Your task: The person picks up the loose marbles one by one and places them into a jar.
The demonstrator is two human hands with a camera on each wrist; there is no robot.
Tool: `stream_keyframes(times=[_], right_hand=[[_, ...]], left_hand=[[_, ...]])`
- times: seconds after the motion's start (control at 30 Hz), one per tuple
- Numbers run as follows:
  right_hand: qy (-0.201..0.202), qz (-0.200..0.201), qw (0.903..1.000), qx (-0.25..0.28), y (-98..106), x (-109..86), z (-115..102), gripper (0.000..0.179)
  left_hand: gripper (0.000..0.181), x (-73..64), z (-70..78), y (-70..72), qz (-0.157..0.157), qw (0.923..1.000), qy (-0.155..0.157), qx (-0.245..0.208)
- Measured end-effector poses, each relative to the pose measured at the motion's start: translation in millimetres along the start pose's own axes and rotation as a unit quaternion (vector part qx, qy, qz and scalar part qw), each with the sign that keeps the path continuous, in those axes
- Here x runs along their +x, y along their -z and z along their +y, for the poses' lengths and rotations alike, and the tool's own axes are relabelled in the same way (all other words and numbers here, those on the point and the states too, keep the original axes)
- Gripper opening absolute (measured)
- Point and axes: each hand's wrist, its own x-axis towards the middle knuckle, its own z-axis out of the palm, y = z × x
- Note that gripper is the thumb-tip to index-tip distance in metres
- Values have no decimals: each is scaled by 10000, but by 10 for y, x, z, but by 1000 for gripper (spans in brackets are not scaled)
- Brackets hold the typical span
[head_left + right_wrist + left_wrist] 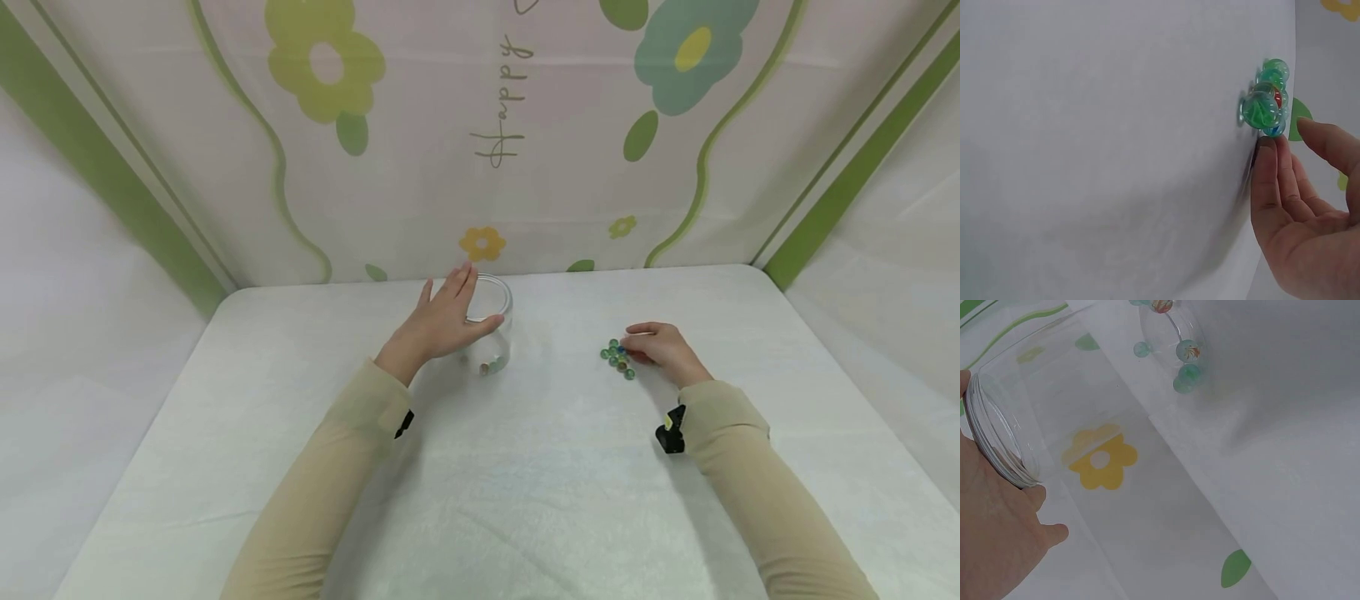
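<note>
My left hand (444, 323) lies against the mouth of a clear glass jar (504, 342), fingers fairly straight and thumb reaching over the rim. In the left wrist view that hand (997, 519) touches the jar's ridged rim (999, 440), and several marbles (1188, 351) show at the jar's base. On the right, my right hand (663, 348) is beside a cluster of green-tinted glass marbles (613, 361). The right wrist view has its fingertips (1266, 145) right at the marbles (1261, 111), with the thumb held apart and nothing pinched between.
A white cloth (480, 483) covers the table. Behind it hangs a backdrop (420, 167) printed with flowers and lettering, meeting the table's back edge close behind the jar. White side panels (82, 275) flank the table.
</note>
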Motion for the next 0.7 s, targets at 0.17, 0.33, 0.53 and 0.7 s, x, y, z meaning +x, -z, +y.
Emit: stream_keyframes(times=[0.17, 0.33, 0.53, 0.7], right_hand=[[0, 4, 9999, -108, -15, 4, 6, 54], [-41, -5, 9996, -279, -30, 16, 3, 52], [-47, 101, 9996, -250, -42, 50, -3, 49], [-32, 141, 9996, -230, -46, 67, 7, 46]], left_hand=[[91, 11, -11, -13, 47, 10000, -15, 33], [91, 18, -24, -25, 60, 10000, -8, 60], [91, 19, -25, -23, 40, 10000, -11, 20], [91, 20, -17, -18, 18, 10000, 4, -11]])
